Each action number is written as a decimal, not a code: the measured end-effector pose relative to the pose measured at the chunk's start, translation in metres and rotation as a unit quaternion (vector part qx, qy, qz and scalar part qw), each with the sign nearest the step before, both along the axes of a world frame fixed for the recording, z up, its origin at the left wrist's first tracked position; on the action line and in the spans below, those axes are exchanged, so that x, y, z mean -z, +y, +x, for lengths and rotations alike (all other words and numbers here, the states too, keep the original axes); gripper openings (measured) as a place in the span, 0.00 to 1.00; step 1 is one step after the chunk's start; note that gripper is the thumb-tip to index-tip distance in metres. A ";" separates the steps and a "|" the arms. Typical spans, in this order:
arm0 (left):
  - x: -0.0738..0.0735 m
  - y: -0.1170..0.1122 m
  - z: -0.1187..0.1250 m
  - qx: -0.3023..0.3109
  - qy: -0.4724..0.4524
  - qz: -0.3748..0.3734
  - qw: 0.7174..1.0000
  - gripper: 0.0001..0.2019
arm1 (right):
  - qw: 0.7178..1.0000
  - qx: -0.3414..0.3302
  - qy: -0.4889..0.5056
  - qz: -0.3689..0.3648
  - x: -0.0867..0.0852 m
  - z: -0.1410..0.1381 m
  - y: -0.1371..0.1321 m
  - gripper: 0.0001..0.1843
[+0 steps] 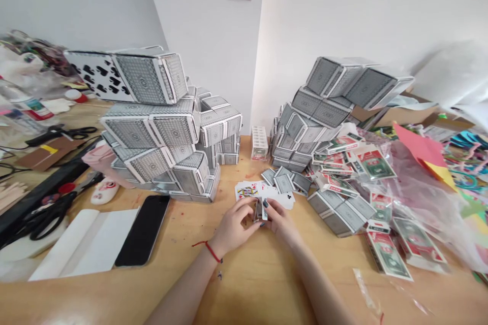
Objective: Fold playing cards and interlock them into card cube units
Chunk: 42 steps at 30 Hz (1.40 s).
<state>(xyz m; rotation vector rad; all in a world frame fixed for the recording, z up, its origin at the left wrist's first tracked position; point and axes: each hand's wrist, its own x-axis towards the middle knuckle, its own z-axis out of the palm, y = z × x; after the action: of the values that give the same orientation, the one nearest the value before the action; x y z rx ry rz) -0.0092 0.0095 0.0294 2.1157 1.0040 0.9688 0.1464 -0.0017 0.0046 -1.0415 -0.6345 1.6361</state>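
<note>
Left hand [234, 224]: you are curling its thumb and forefinger round the near side of a folded playing card [260, 212], pinching it at the edge; the other fingers are bending behind, and their tips are hiding from view.
Right hand [281, 221]: you are pinching the same card from the other side, dark-nailed fingertips showing; the remaining fingers are overlapping too closely to tell apart.
Folded playing card: it is sitting between your two hands, low over the wooden table [244, 289]; your fingers are covering much of it, so its full shape and face are staying unreadable.
Loose cards [244, 191]: they are lying face up just beyond your hands, a court card showing at the left; your fingers are blocking part of the spread.
Small folded pieces [284, 183]: they are resting on and beside those cards, overlapping one another.
Left card tower [152, 133]: it is rising in grey-backed blocks, its rear portion hiding behind the front; a spade card [102, 77] is facing out near the top.
Right card tower [322, 107]: it is leaning outward, card boxes [375, 163] covering its lower right.
Smartphone [143, 232]: it is lying dark-screened, overlapping a white sheet [99, 238].
Forearms: the lower frame edge is cutting both off.
</note>
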 end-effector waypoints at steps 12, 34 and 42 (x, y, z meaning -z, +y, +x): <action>0.004 -0.001 -0.001 -0.001 0.072 0.036 0.997 0.04 | 0.995 -0.014 -0.084 0.044 -0.001 0.002 0.000 0.21; 0.010 -0.003 0.000 -0.021 0.142 0.075 0.987 0.03 | 0.981 -0.053 -0.155 0.106 -0.001 -0.003 -0.001 0.23; 0.008 -0.004 0.001 -0.008 0.125 0.078 0.989 0.08 | 0.985 -0.061 -0.121 0.106 -0.002 -0.005 -0.003 0.23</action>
<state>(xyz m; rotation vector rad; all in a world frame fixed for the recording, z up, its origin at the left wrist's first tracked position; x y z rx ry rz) -0.0080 0.0052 0.0209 2.4080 1.0971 0.8267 0.1416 -0.0046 0.0067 -1.0686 -1.0304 1.5174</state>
